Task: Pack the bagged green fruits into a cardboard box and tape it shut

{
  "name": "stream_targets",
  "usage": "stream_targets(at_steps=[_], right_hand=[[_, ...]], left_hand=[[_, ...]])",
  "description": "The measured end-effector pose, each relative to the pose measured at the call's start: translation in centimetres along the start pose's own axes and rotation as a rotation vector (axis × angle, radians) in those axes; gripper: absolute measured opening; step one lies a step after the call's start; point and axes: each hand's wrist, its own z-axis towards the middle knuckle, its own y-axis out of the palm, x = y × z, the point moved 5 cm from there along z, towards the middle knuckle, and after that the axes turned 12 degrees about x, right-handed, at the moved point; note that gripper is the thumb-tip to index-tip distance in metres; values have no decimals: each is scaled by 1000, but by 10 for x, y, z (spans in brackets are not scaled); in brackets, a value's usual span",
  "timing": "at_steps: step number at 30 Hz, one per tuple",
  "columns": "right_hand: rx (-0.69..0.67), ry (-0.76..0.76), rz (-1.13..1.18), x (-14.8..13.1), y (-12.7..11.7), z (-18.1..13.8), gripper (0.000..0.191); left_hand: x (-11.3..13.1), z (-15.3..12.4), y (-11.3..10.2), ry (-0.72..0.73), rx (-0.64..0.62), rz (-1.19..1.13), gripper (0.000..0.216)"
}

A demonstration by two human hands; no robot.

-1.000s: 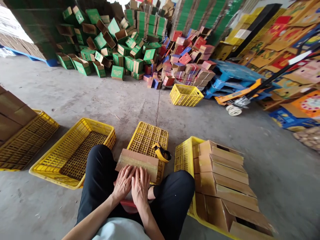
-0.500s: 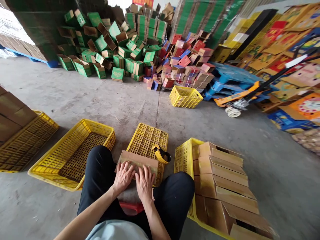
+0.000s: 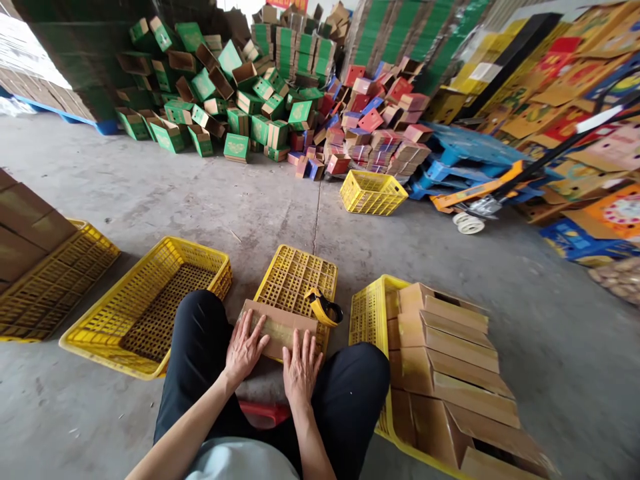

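Observation:
A small brown cardboard box [image 3: 278, 325] with a strip of clear tape along its top lies on an upturned yellow crate [image 3: 295, 277] between my knees. My left hand [image 3: 243, 347] rests flat on the box's left end, fingers spread. My right hand [image 3: 301, 363] lies flat on its right end, fingers also spread. A yellow tape dispenser [image 3: 324, 307] sits on the crate just right of the box. I sit on a low red stool [image 3: 265, 411], partly hidden by my legs.
A yellow crate [image 3: 367, 313] at my right holds several brown cartons [image 3: 450, 353]. An open yellow crate [image 3: 150, 303] stands at my left, another with brown cartons [image 3: 55, 280] farther left. Heaps of green and red boxes, a yellow basket [image 3: 373, 192] and a pallet jack [image 3: 480, 200] lie beyond.
My two hands, side by side at the box's near middle, have slid apart to its left and right ends. The box now lies flatter on the crate.

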Motion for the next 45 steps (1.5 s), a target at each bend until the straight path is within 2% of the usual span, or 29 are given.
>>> stream_targets(at_steps=[4,7,13,18,23,27,32,35,38,42,45], right_hand=[[10,-4,7,0,2,-1,62],[22,-19,11,-6,7,2,58],[-44,-199,92,-29,16,4,62],[-70,-185,95,-26,8,10,59],[-23,-87,71,0,5,18,55],[58,53,132,36,8,18,66],[-11,75,284,51,19,16,73],[-2,96,203,45,16,15,72],[18,106,63,27,9,6,65],[-18,-54,62,-13,11,-16,58],[-20,-142,76,-27,14,-29,56]], left_hand=[[4,-2,6,-35,1,28,60],[16,-7,14,-63,-19,31,62],[44,-20,26,115,-209,-126,60],[41,-14,18,152,-223,-102,59],[22,-1,12,19,-150,8,52],[3,2,8,-57,-59,23,52],[-3,1,7,-60,-10,16,57],[0,-2,8,-44,-21,17,59],[7,-11,8,-42,-11,35,61],[28,-29,9,33,-48,14,63],[38,-41,8,141,-101,-34,65]])
